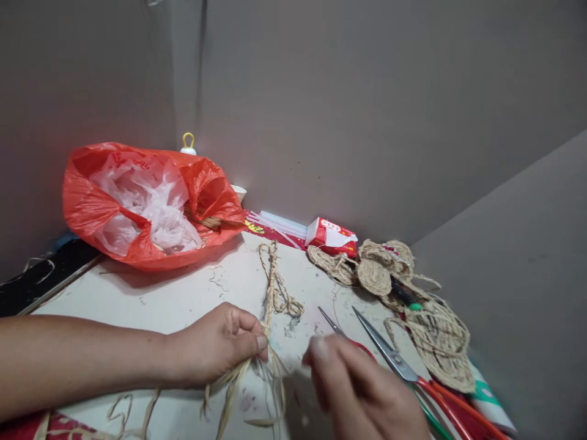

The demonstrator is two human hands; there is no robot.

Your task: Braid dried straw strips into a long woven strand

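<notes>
My left hand (224, 342) pinches a braided straw cord (271, 287) between thumb and fingers. The plaited length runs away from me over the white tabletop, with part of it looped back on itself. Loose straw strands (233, 391) spread out below the pinch, toward me. My right hand (362, 385) is raised at the near right, apart from the cord, slightly blurred. Its fingers are curled in with the thumb against them, and whatever lies between them cannot be made out. Just beyond it are scissors with red handles (394, 357) and a smaller pair (337, 324).
A red plastic bag (110, 244) with white plastic inside stands at the back left. Along the wall lie pale sticks (282, 223) and a red tissue pack (332, 237). Woven straw pieces (440, 342) are heaped on the right. Grey walls (343, 110) enclose the white table (183, 293).
</notes>
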